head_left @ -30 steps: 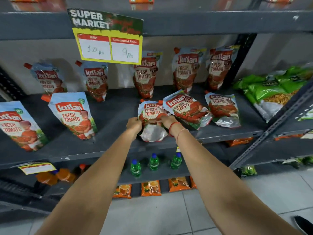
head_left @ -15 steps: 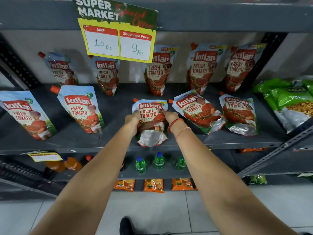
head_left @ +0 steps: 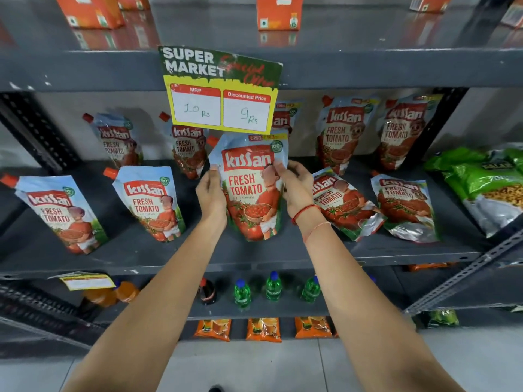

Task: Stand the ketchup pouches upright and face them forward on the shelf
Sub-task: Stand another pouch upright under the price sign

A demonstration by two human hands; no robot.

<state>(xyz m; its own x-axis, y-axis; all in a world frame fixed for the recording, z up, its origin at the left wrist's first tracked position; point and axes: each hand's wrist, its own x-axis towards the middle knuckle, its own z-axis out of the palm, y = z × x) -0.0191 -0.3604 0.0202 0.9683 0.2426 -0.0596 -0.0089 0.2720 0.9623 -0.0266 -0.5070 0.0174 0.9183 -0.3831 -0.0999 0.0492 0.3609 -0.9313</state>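
Note:
A Kissan ketchup pouch (head_left: 250, 190) stands upright, label forward, at the middle front of the grey shelf (head_left: 141, 258). My left hand (head_left: 210, 193) grips its left edge and my right hand (head_left: 297, 188) grips its right edge. Two pouches stand at the front left (head_left: 60, 213) (head_left: 150, 205). Two more lie flat on their backs to the right (head_left: 343, 205) (head_left: 404, 207). Along the back wall several pouches stand upright (head_left: 119, 140) (head_left: 343, 131) (head_left: 403, 131); one is partly hidden behind the price sign.
A yellow and green price sign (head_left: 220, 89) hangs from the upper shelf edge. Green snack bags (head_left: 481, 179) lie at the far right. Orange cartons (head_left: 278, 12) stand on the top shelf. Green bottles (head_left: 273, 287) and orange packets (head_left: 263, 329) fill the lower shelves.
The pouch in my hands has been raised from lying with its silver base toward me to standing upright with its label forward. The view has tilted upward.

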